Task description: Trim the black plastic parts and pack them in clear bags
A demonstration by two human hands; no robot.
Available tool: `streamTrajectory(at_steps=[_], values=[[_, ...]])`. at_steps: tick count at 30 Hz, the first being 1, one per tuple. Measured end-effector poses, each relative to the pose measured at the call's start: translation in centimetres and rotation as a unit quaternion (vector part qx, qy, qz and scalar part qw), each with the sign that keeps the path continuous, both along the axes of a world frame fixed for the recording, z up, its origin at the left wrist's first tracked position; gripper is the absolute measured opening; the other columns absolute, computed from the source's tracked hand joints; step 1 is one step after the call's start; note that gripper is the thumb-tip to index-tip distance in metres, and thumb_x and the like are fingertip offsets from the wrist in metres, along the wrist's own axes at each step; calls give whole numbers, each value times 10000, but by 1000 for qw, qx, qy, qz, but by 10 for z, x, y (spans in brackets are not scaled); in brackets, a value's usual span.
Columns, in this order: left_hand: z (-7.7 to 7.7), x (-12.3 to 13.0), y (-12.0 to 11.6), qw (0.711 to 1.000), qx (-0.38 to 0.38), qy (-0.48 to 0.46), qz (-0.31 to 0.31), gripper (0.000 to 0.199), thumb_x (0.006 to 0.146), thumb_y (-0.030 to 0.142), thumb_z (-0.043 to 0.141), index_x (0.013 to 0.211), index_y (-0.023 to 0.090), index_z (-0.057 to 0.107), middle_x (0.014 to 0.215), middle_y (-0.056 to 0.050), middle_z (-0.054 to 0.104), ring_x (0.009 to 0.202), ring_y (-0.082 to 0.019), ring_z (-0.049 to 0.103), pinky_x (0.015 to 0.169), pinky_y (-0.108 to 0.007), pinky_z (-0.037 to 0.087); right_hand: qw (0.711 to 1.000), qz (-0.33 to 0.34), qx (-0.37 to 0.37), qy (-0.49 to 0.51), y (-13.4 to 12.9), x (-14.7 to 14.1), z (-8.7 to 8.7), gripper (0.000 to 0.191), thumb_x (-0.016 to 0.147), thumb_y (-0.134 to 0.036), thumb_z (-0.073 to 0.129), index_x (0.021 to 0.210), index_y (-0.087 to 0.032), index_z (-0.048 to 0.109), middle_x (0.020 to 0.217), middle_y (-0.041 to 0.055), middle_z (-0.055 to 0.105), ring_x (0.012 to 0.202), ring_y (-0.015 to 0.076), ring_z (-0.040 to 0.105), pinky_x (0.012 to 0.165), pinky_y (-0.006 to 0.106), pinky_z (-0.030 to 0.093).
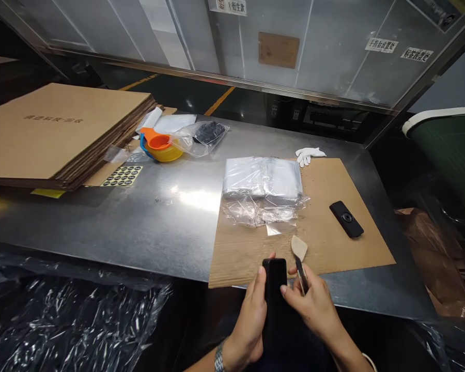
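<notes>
We are clamping a black slab [275, 279] in our left hand [251, 315], with the fingers wrapping its left side and the slab standing upright over the near edge of the metal table [166, 217]. Our right hand [313, 302] is gripping the dark handle of a pale-tipped tool [299, 249], whose broad tip is pointing toward the far side, while the right thumb is resting at the slab's right edge. The two hands are working close together, with the slab sitting between them.

Beyond them, a cardboard sheet [242, 258] is lying on the right part of the table. Clear plastic bags [261, 178] are covering its far left part, a black device [346, 219] with a round part is lying near its right edge, and a white glove [310, 154] is lying at its far edge.

To the far left, we are seeing a stack of flat cardboard [65, 129], with a sheet of round stickers [122, 176] lying just beside it. An orange tape dispenser [151, 137] is standing to the right of the stack, and a clear bag with dark contents [209, 133] is lying against it.
</notes>
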State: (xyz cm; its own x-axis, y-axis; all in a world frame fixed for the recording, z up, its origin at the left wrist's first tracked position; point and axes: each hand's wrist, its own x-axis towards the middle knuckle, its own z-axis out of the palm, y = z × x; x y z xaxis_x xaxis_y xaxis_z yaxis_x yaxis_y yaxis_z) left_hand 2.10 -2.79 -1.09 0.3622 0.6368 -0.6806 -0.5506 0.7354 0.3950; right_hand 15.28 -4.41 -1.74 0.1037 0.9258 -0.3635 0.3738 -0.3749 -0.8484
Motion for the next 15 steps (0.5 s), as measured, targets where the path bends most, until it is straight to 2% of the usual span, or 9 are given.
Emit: streamTrajectory(at_steps=[3, 6, 9, 12, 15], values=[[-2, 0, -3, 998, -13, 23, -60, 462, 834, 456, 489, 1234, 225, 492, 744, -46, 665, 587, -135, 607, 538, -221, 484, 998, -7, 19, 56, 12, 8, 2, 268, 754, -337, 572, 942, -147, 589, 527, -69, 447, 488, 85, 410, 495, 214, 315], [-6, -3, -1, 989, -61, -12, -137, 523, 821, 551, 435, 1017, 101, 616, 613, -58, 628, 467, -110, 554, 415, -179, 415, 992, 19, -5, 123, 21, 17, 1, 268, 749, -402, 590, 755, -136, 620, 499, -57, 443, 447, 67, 369, 446, 207, 278], [-10, -7, 4, 971, -110, -83, -193, 620, 824, 591, 377, 791, 35, 649, 602, -88, 616, 467, -109, 557, 446, -191, 442, 989, 12, -30, 145, 26, 25, -2, 359, 744, -495, 579, 655, -147, 570, 432, -70, 400, 379, 50, 298, 391, 203, 214], [-11, -8, 9, 964, -137, -122, -190, 626, 851, 564, 343, 772, 21, 644, 663, -104, 632, 494, -122, 581, 499, -221, 480, 988, -11, -36, 153, 28, 30, -5, 413, 745, -559, 556, 656, -157, 536, 424, -80, 370, 376, 45, 261, 387, 203, 178], [-11, -8, 13, 958, -154, -149, -192, 628, 871, 542, 308, 767, 18, 639, 676, -117, 637, 500, -128, 591, 505, -227, 485, 986, -6, -41, 164, 30, 31, -5, 442, 732, -587, 560, 739, -145, 566, 446, -87, 347, 405, 51, 269, 400, 207, 169]])
